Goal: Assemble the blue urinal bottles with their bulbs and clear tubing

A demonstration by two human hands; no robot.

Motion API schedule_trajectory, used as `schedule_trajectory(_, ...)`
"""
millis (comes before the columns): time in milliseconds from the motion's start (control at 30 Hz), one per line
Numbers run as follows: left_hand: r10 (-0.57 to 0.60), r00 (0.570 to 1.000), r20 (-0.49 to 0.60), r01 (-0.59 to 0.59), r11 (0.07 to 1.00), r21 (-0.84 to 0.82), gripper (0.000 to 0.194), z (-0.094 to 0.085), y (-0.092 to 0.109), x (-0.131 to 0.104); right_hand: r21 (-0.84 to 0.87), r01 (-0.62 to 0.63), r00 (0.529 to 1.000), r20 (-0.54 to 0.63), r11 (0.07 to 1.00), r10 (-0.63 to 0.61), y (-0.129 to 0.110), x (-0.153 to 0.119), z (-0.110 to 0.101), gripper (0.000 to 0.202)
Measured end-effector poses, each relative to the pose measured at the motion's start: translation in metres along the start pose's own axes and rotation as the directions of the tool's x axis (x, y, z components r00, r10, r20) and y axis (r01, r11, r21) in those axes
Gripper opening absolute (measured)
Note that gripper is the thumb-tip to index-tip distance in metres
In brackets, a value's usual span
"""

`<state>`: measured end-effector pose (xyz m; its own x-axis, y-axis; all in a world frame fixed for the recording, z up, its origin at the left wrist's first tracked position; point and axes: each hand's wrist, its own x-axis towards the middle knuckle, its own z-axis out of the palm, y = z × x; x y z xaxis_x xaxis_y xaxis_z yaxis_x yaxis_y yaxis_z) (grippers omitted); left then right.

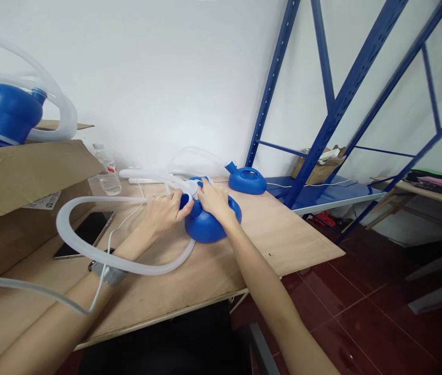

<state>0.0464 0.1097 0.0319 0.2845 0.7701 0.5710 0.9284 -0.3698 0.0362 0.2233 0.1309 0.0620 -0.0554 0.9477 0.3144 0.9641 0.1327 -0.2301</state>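
A blue plastic urinal bottle [206,229] with a handle and a short neck sits on the wooden table in front of me. My left hand [163,212] is closed around a blue cap [184,200] at the bottle's neck, thumb on its near side. Over the top of the bottle, my right hand [213,199] grips it, hiding part of the neck and handle; its fingertips are partly hidden. A translucent ribbed hose [73,237] loops over my left forearm and passes down behind the bottle. More hose [146,175] lies just beyond my hands.
Another blue urinal bottle [247,181] stands at the back right. To the left are a cardboard box [29,172] with blue bottles [10,112] and hoses on top, a water bottle [108,174] and a phone [84,234]. A white cable [108,250] crosses my left wrist. Blue shelving [322,140] stands right.
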Motion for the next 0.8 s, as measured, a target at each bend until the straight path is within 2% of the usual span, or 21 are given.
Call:
schedule_trajectory(100, -0.047, 0.999, -0.014, 0.047, 0.998, -0.045, 0.045, -0.006, 0.001, -0.003, -0.011, 0.016, 1.0, -0.016, 1.0, -0.016, 0.0, -0.002, 0.001, 0.043)
schedule_trajectory(167, -0.033, 0.999, -0.039, 0.03, 0.997, -0.067, 0.047, -0.01, 0.002, -0.006, -0.011, 0.007, 1.0, -0.022, 1.0, -0.007, 0.001, -0.004, 0.002, 0.043)
schedule_trajectory(267, 0.053, 0.981, -0.189, -0.073, 0.992, -0.1, 0.044, -0.008, 0.002, -0.012, -0.019, 0.008, 1.0, -0.018, 1.0, -0.009, 0.001, -0.005, 0.002, 0.044)
schedule_trajectory(333, 0.142, 0.931, -0.335, -0.186, 0.977, -0.104, 0.037, -0.004, 0.0, -0.014, -0.033, 0.005, 1.0, -0.025, 0.999, -0.005, 0.001, -0.006, 0.002, 0.047)
schedule_trajectory(433, 0.255, 0.816, -0.519, -0.325, 0.944, -0.048, 0.026, 0.002, -0.002, -0.015, -0.049, -0.019, 1.0, -0.019, 0.999, 0.018, 0.0, -0.007, 0.0, 0.046)
schedule_trajectory(500, 0.285, 0.753, -0.592, -0.366, 0.93, -0.017, 0.021, 0.002, -0.001, -0.015, -0.05, -0.023, 1.0, 0.005, 0.998, 0.024, -0.001, -0.007, -0.002, 0.043)
schedule_trajectory(567, 0.327, 0.731, -0.599, -0.417, 0.909, -0.014, 0.017, -0.001, 0.003, -0.015, -0.054, -0.025, 0.999, 0.023, 0.998, 0.026, -0.001, -0.008, -0.004, 0.042)
schedule_trajectory(633, 0.366, 0.751, -0.55, -0.468, 0.882, -0.053, 0.018, -0.004, 0.009, -0.015, -0.066, -0.023, 1.0, 0.019, 0.998, 0.024, 0.0, -0.009, -0.006, 0.043)
schedule_trajectory(733, 0.365, 0.841, -0.399, -0.47, 0.859, -0.205, 0.031, -0.011, 0.014, -0.01, -0.098, -0.013, 1.0, 0.015, 0.995, 0.014, 0.002, -0.011, -0.008, 0.045)
schedule_trajectory(800, 0.367, 0.884, -0.288, -0.446, 0.846, -0.29, 0.035, -0.017, 0.015, -0.004, -0.12, 0.0, 1.0, 0.027, 0.993, 0.003, 0.003, -0.013, -0.009, 0.046)
